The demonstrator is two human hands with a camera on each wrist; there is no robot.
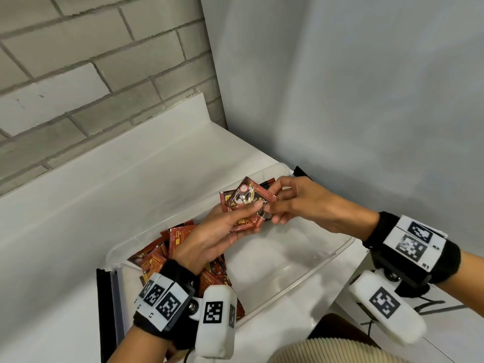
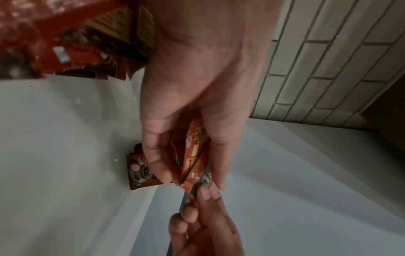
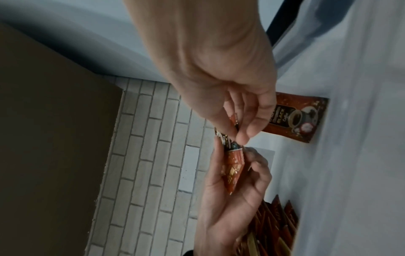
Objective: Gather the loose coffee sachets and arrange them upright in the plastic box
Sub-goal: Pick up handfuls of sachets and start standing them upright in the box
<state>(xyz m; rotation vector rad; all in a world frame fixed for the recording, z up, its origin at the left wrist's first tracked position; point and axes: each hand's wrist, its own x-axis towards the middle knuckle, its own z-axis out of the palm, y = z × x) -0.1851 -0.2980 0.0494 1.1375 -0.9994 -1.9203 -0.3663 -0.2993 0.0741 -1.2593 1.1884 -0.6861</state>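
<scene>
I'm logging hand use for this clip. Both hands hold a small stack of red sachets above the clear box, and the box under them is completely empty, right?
Not quite. Both hands, left hand and right hand, do hold the stack of sachets above the clear box, but the box is not empty: the head view shows a pile of sachets at its left end.

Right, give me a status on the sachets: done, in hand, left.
Done: little that shows; a pile of sachets lies jumbled in the plastic box, not upright. In hand: the left hand grips a small stack, which the right hand pinches at its edge. Left: one loose sachet, then standing them all upright.
</scene>
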